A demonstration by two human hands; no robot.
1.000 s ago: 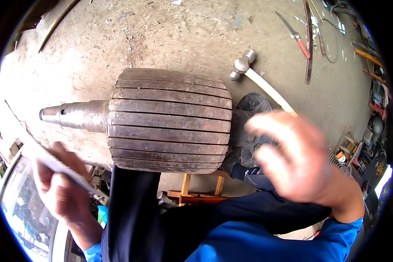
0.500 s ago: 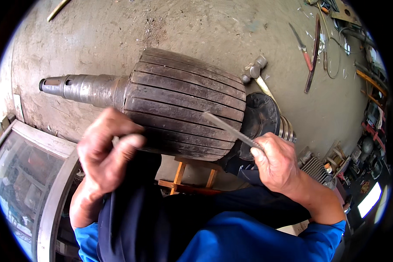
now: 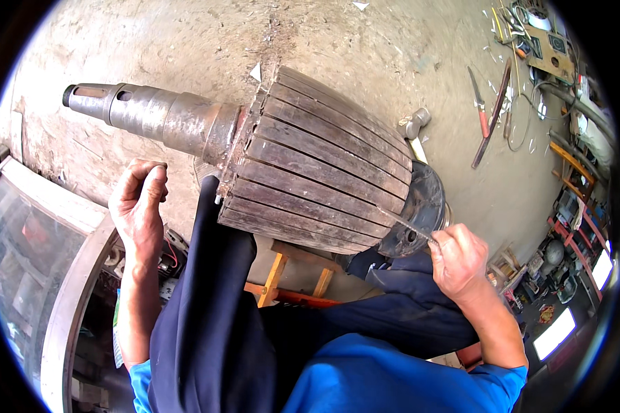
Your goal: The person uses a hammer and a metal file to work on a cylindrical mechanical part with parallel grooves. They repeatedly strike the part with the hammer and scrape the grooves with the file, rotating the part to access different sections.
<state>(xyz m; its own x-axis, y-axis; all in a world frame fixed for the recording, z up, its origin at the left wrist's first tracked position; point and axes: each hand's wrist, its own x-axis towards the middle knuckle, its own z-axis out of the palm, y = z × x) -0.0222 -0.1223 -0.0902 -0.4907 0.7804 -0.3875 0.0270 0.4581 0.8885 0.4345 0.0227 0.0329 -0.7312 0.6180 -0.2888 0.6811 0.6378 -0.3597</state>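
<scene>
A grooved dark metal cylinder (image 3: 310,158) lies crosswise, tilted, with a stepped shaft (image 3: 151,113) at its left and a black end fitting (image 3: 427,193) at its right. My right hand (image 3: 458,258), at lower right, is closed around a thin toothed metal strip (image 3: 410,226), whose far end reaches onto the cylinder's slotted face. My left hand (image 3: 141,196) hovers below the shaft, fingers pinched; whatever they hold, if anything, is hidden. A hammer (image 3: 412,125) with a pale handle lies just beyond the cylinder, partly hidden by it.
A red-handled knife (image 3: 482,117), a dark bar (image 3: 492,113) and cables lie on the concrete floor (image 3: 186,48). A white-framed glass panel (image 3: 86,310) stands at left. Wooden supports (image 3: 275,279) show under the cylinder. Assorted clutter (image 3: 554,255) lines the right side.
The strip has passed from my left hand to my right. My left hand has since moved left, away from the cylinder. The view has turned, so the cylinder appears more tilted.
</scene>
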